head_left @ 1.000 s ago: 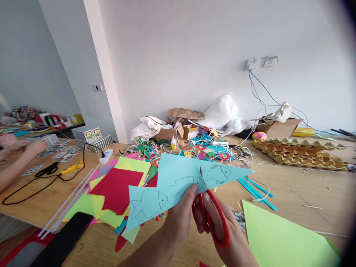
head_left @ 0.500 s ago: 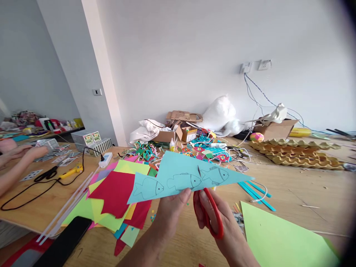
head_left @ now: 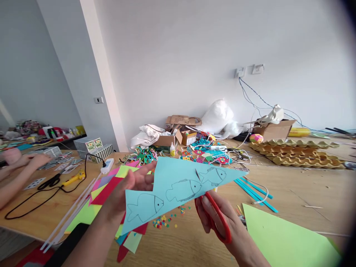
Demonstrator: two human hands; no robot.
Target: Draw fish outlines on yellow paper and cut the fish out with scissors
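Note:
A light-blue sheet of paper (head_left: 174,170) with three fish drawn on it in dark outline is up in front of me above the table. My right hand (head_left: 219,218) grips red-handled scissors (head_left: 224,230). Their blades straddle the sheet, one dark tip showing between the middle fish and the right-hand fish. At the sheet's left side is my left hand (head_left: 130,189), fingers stretched out and partly hidden behind the paper. Whether those fingers touch it, I cannot tell.
Coloured paper (head_left: 108,191) lies piled at left, near a black phone (head_left: 69,244). Paper dots (head_left: 161,222) are scattered below the sheet. A green sheet (head_left: 286,237) lies at right, egg trays (head_left: 297,154) behind. At far left, another person's hands (head_left: 39,161) are among cards.
My left hand has let go of the sheet's lower edge and moved left, its fingers opening behind the paper. The scissors stay at the sheet, which has tilted, its left end lower.

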